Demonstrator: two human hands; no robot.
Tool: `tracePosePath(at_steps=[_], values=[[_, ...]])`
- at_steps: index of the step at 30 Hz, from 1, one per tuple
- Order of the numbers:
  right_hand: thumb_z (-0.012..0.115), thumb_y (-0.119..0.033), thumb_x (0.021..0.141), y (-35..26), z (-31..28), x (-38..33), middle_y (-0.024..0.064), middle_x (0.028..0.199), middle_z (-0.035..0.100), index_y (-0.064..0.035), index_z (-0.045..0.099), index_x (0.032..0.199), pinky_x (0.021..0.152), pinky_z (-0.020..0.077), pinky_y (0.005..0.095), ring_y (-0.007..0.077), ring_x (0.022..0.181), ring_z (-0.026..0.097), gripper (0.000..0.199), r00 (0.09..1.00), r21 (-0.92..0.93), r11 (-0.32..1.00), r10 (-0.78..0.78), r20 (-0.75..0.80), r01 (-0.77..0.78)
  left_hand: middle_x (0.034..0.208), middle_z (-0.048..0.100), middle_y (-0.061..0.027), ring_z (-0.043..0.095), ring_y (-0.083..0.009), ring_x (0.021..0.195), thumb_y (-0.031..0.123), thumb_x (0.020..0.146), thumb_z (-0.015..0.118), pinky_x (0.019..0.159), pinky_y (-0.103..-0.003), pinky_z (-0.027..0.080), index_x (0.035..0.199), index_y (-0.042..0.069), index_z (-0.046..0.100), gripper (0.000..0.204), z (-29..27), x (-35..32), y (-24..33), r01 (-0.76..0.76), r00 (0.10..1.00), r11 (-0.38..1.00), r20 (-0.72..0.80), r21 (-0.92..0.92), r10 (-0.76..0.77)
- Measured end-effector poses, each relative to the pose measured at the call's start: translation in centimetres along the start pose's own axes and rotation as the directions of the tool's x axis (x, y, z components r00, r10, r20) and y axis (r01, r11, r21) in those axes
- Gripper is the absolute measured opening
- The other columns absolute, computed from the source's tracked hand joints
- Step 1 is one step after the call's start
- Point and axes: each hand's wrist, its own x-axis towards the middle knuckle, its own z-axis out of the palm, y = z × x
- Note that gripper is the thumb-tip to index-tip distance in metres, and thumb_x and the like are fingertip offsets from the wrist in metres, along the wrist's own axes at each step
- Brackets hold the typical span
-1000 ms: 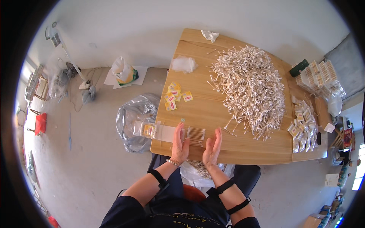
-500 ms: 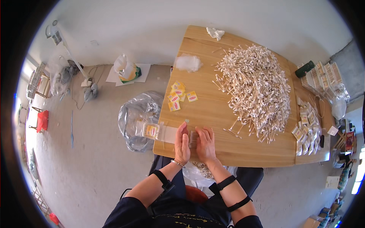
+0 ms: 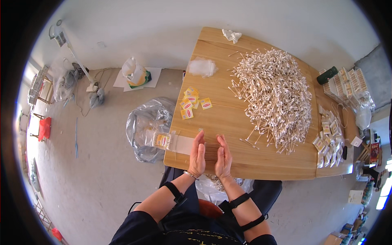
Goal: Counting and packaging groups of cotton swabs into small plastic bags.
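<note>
At the near edge of the wooden table [image 3: 245, 122], the left hand [image 3: 197, 155] and the right hand [image 3: 223, 157] stand on edge with palms facing, fingers straight and together, pressing a small bundle of cotton swabs [image 3: 211, 151] between them so the sticks lie side by side on the table. Just left of that bundle, a clear plastic sleeve [image 3: 179, 143] lies flat, and beyond it a filled packet with a yellow label [image 3: 160, 140] overhangs the table's left edge. Farther from the bundle, toward the table's middle left, small yellow and red labels [image 3: 192, 102] lie scattered. To the right and beyond the bundle spreads a large heap of loose swabs [image 3: 277, 94]. Past the heap, on the table's right end, finished packets [image 3: 328, 139] lie in rows. Below the table's left edge, a clear plastic bag [image 3: 149, 122] sits on the floor.
</note>
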Motion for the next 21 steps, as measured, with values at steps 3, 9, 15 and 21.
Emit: tracePosePath(at_steps=[3, 9, 15, 21], values=[[0.036, -0.034, 0.103, -0.1, -0.1, -0.3, 0.0205, 0.14, 0.048, 0.0047, 0.048, 0.131, 0.114, 0.0254, 0.0404, 0.0327, 0.139, 0.032, 0.049, 0.998, 0.066, 0.996, 0.058, -0.005, -0.058, 0.147, 0.036, -0.0158, 0.032, -0.0242, 0.138, 0.037, 0.103, 0.037, 0.114, -0.036, 0.024, 0.145, -0.001, 0.029, 0.057, -0.2, 0.3, -0.4, 0.0, 1.0, 0.992, 0.021, -0.122, 0.003], [0.034, -0.037, 0.103, 0.8, -0.1, -0.7, 0.0218, 0.142, 0.045, 0.0067, 0.046, 0.133, 0.115, 0.0224, 0.0406, 0.0346, 0.141, 0.028, 0.054, 0.992, 0.109, 0.993, 0.056, -0.112, -0.044, 0.145, 0.038, -0.0162, 0.034, -0.0247, 0.136, 0.038, 0.103, 0.037, 0.113, -0.036, 0.025, 0.144, -0.002, 0.03, 0.058, 0.4, 0.2, 0.8, 0.013, 0.999, 0.999, 0.032, -0.032, -0.012], [0.032, -0.04, 0.103, 0.7, -2.1, -0.7, 0.0238, 0.147, 0.037, 0.0066, 0.038, 0.139, 0.115, 0.02, 0.0441, 0.0387, 0.142, 0.023, 0.059, 0.999, -0.041, 0.999, 0.03, -0.016, -0.03, 0.149, 0.031, -0.0159, 0.029, -0.0254, 0.14, 0.044, 0.101, 0.038, 0.116, -0.038, 0.021, 0.145, -0.002, 0.027, 0.065, 0.0, -0.1, 0.6, 0.026, 1.0, 0.988, 0.019, -0.15, -0.024], [0.037, -0.04, 0.101, -0.1, -1.7, -0.6, 0.0287, 0.152, 0.021, 0.0087, 0.024, 0.144, 0.116, 0.017, 0.0483, 0.045, 0.143, 0.015, 0.066, 0.976, -0.26, 0.956, -0.079, 0.205, 0.132, 0.147, 0.035, -0.0172, 0.03, -0.0256, 0.139, 0.043, 0.102, 0.038, 0.116, -0.037, 0.021, 0.144, -0.003, 0.03, 0.063, -0.2, -0.1, -0.3, -0.024, 1.0, 0.999, 0.017, -0.04, 0.025]])
